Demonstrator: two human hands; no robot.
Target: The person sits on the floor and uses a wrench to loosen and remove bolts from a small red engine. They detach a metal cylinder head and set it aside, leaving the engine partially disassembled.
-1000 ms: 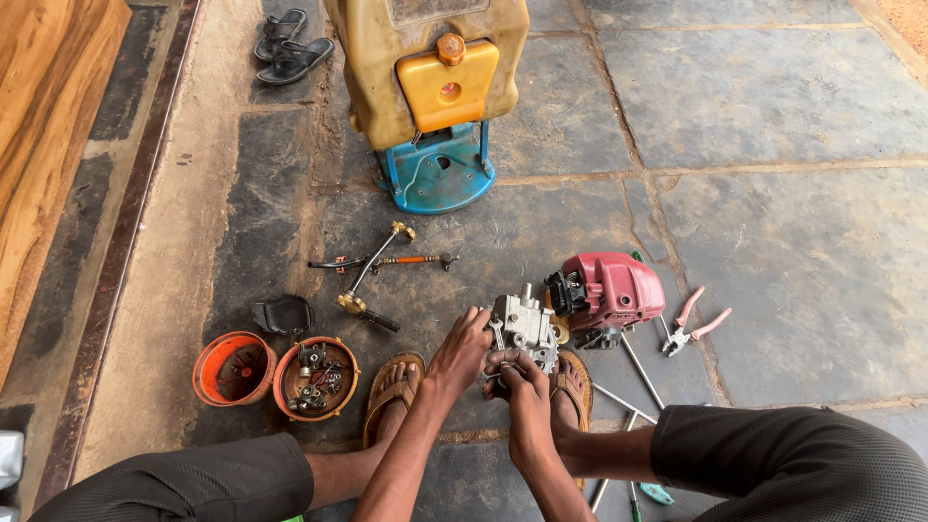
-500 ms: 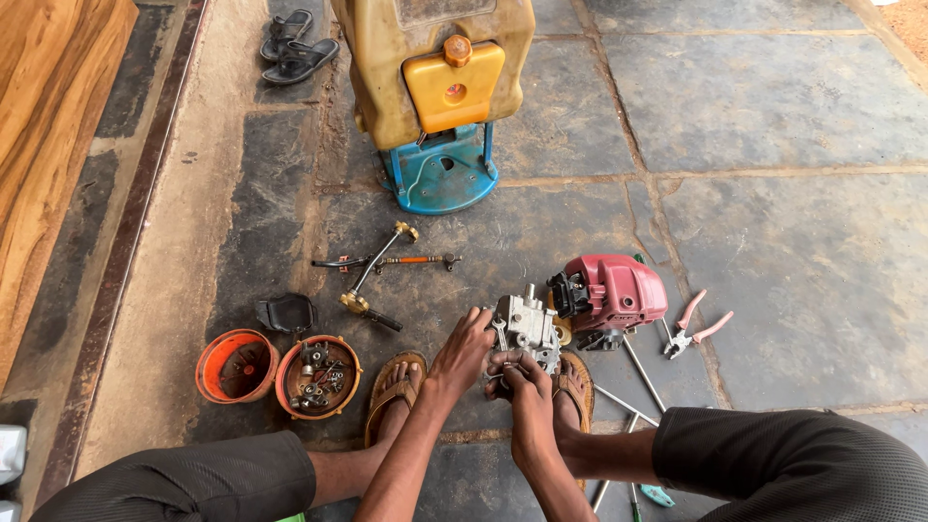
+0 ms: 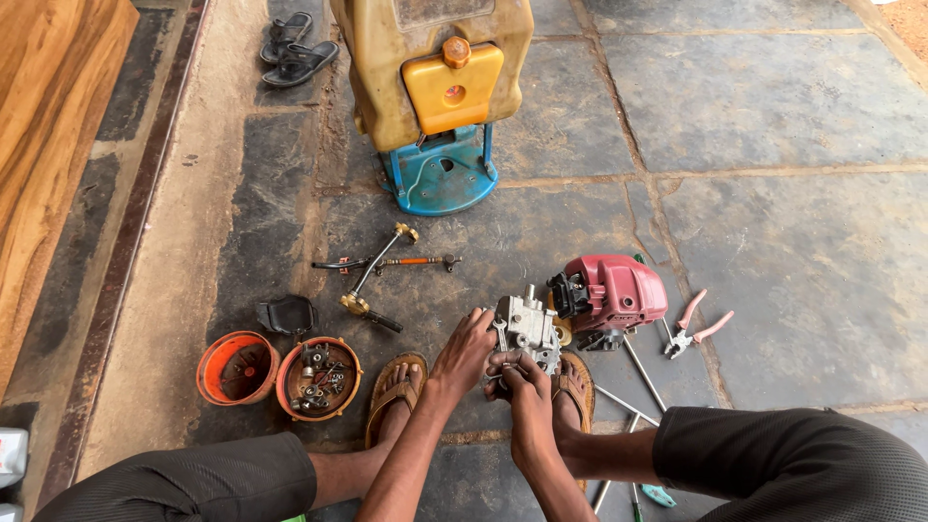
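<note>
A grey metal engine block (image 3: 527, 329) sits on the stone floor between my sandalled feet, joined to a red engine cover (image 3: 619, 290) on its right. My left hand (image 3: 466, 353) grips the block's left side with the fingers wrapped on it. My right hand (image 3: 517, 379) is closed on the block's lower front edge, just under it. Whether a small tool is in that hand is hidden.
Two orange bowls (image 3: 237, 367) (image 3: 319, 377), one with small parts, stand at the left near a black part (image 3: 287, 314). Brass-tipped rods (image 3: 382, 266) lie ahead. A yellow sprayer tank (image 3: 435, 72) on a blue base stands behind. Pink pliers (image 3: 696, 329) and screwdrivers (image 3: 638, 372) lie right. Black sandals (image 3: 295, 48) far left.
Both hands stay on the engine block. The view has shifted very slightly; nothing was picked up or let go.
</note>
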